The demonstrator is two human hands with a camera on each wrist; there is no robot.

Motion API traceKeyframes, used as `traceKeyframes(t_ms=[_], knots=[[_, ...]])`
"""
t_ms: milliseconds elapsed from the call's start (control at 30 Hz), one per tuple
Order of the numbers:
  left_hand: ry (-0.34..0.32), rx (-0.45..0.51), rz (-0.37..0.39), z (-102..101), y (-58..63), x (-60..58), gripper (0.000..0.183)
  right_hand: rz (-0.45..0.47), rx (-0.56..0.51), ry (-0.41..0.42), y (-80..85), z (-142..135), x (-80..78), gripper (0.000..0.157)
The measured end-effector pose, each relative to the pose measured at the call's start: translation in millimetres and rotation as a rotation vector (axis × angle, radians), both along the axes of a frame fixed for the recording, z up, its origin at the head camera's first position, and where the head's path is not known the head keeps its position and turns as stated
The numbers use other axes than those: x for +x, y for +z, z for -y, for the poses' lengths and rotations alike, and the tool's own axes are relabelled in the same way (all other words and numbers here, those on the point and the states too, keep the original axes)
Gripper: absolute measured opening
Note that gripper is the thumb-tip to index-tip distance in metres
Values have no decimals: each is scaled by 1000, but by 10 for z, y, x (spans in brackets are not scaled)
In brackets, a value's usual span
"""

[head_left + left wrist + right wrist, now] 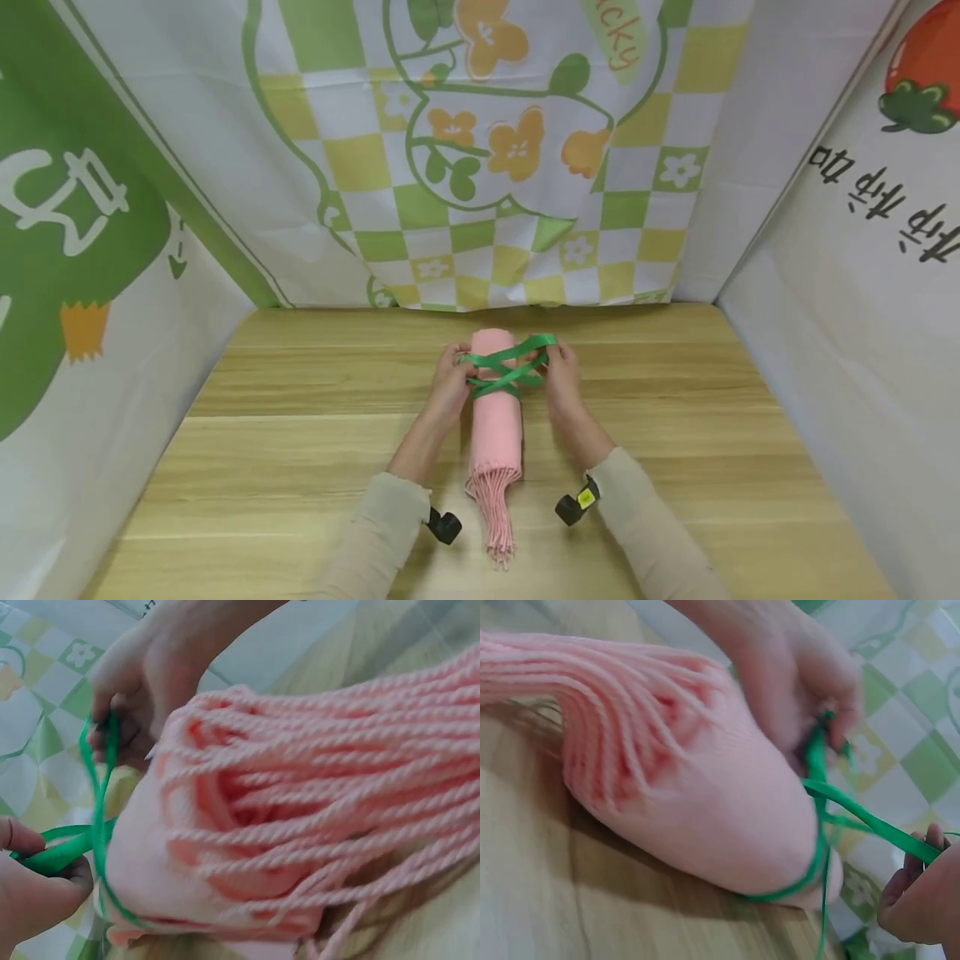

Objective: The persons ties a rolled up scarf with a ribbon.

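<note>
A pink scarf (497, 433), rolled into a tube, lies lengthwise on the table with its twisted fringe (495, 508) toward me. Green ribbon (501, 385) loops around the roll's far half and crosses over its top. My left hand (449, 385) pinches ribbon at the roll's left side. On the right, my right hand (562, 383) pinches another stretch, which rises in a loop beside the roll. In the left wrist view, green ribbon (56, 855) is gripped between thumb and fingers. The right wrist view shows a ribbon strand (877, 825) drawn taut into the right fingers.
The wooden table (300, 433) ends at a checkered, flower-printed cloth (480, 242) just beyond the roll. Printed panels stand at the left (210, 275) and right (832, 333). Small black cameras (445, 527) hang under both wrists.
</note>
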State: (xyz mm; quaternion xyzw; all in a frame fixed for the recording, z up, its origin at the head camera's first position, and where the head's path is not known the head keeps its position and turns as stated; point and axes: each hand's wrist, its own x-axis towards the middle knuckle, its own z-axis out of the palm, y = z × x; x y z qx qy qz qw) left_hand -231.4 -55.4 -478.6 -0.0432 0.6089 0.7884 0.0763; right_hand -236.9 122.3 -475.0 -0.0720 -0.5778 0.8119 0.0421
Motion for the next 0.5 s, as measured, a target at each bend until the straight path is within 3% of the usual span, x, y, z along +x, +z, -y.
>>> traceKeyframes(t_ms=[100,267,500], knots=[[51,-4,-2,163,12,-7,41,-10,-68,-15,6,-157,-10,32],[111,71,7,536,12,18,35,16,-188,-29,-23,-530,-15,36],[166,237,55,988,-11,84,31,180,-376,-19,-105,-1029,56,45]])
